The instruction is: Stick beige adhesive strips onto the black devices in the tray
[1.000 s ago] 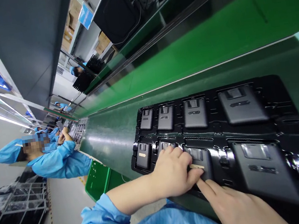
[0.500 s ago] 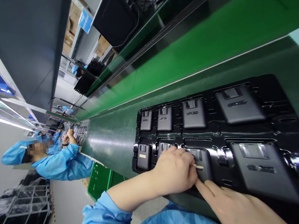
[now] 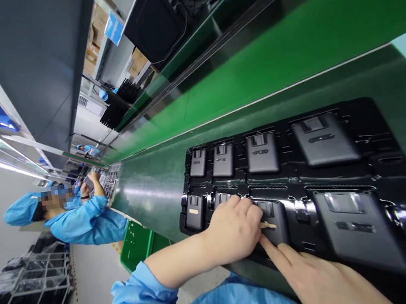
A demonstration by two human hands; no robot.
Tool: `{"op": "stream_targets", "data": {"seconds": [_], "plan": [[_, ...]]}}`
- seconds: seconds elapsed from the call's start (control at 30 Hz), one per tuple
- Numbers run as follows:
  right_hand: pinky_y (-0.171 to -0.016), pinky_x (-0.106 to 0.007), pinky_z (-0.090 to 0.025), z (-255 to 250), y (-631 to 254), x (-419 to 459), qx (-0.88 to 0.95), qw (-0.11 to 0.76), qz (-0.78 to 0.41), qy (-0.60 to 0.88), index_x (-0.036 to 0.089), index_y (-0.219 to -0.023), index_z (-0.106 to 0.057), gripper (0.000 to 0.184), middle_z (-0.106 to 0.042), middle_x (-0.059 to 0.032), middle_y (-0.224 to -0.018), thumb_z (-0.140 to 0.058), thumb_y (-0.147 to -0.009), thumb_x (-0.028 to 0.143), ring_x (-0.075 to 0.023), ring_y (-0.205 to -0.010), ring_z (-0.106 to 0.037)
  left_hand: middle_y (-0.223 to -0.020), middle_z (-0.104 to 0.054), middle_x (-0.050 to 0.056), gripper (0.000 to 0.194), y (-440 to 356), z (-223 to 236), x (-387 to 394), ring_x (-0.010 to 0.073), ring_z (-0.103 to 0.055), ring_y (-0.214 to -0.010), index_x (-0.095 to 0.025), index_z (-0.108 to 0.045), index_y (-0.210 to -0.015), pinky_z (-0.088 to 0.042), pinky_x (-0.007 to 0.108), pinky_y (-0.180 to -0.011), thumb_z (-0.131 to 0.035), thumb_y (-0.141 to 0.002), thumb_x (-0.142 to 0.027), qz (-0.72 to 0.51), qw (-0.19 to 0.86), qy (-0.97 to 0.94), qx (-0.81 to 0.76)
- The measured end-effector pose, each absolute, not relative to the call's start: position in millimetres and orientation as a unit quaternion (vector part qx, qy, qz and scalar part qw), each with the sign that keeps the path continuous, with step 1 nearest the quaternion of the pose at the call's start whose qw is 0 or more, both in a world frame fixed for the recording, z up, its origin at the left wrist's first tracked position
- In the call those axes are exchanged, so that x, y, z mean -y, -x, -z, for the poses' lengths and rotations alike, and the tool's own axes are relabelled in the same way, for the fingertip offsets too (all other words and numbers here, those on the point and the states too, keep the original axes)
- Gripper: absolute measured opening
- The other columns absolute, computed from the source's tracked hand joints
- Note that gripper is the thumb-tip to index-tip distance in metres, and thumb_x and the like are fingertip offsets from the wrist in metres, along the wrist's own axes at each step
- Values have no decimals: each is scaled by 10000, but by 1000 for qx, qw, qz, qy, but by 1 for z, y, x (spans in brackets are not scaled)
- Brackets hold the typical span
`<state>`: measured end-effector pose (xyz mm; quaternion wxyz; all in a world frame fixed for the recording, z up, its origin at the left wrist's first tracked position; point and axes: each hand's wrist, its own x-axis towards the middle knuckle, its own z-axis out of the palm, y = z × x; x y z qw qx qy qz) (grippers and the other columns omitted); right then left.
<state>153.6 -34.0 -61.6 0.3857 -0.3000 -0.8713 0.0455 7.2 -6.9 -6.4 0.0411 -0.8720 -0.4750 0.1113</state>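
My left hand (image 3: pixel 234 228) is closed, its fingertips pinched at the end of a narrow tan strip (image 3: pixel 269 225). That strip lies across a dark grey flat device (image 3: pixel 280 234), which sits in the near row of a black moulded tray (image 3: pixel 297 179). My right hand (image 3: pixel 315 277) comes in from the lower right. Its index finger is stretched out to the lower edge of this device and meets my left hand; the fingertip is partly hidden. Another device (image 3: pixel 195 214), at the tray's near left, bears a tan strip too. My left hand partly covers the device (image 3: pixel 221 198) beside it.
Several more grey devices with dark strips fill the tray, such as a large one (image 3: pixel 361 230) at right. The tray lies on a dark green bench (image 3: pixel 146 180). A green bin (image 3: pixel 135 244) stands below the bench edge. A co-worker (image 3: pixel 80 222) in blue works farther left.
My left hand has shifted slightly left, and more of the tan strip shows beyond its fingertips. The right index finger has followed a little. The co-worker's hands have moved.
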Motion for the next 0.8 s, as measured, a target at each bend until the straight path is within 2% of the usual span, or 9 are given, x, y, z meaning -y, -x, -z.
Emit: {"op": "stream_targets", "data": {"seconds": [0.23,0.37,0.5,0.67,0.8], "plan": [[-330,-182,-369,59,-153,34,872,382,-32,303,92,-870,-505,381,-511,-2,-578,-250,-641,-75,-94,-374,-466,-699,-503,34,317,-7,1,10,144,-450,-676,-132,-515,-755,-430,268,-661,-385,-815,-415,-113,-7,860,497],[-317,-176,-358,58,-153,34,870,385,-42,304,102,-859,-507,387,-518,-3,-574,-254,-623,-72,-94,-364,-462,-709,-517,27,255,-10,4,9,140,-460,-682,-140,-527,-752,-431,270,-692,-360,-837,-312,-114,-9,862,494],[-323,-178,-370,58,-153,34,878,370,-51,299,92,-863,-518,380,-508,-2,-564,-253,-637,-61,-98,-375,-476,-679,-515,31,277,-11,5,7,128,-455,-647,-129,-523,-719,-426,258,-677,-308,-848,-248,-109,-4,875,471],[-314,-183,-369,58,-153,32,875,374,-45,304,74,-871,-531,390,-499,-2,-550,-250,-638,-62,-101,-362,-468,-631,-485,24,227,-9,5,7,136,-457,-616,-140,-472,-677,-408,253,-593,-308,-829,-178,-119,57,896,424],[-316,-181,-377,58,-153,33,873,382,-43,302,93,-798,-541,376,-516,-13,-560,-248,-628,-69,-100,-364,-473,-628,-486,27,179,-14,-1,9,131,-468,-600,-137,-442,-684,-374,230,-519,-319,-813,-145,-131,106,903,396]]}}
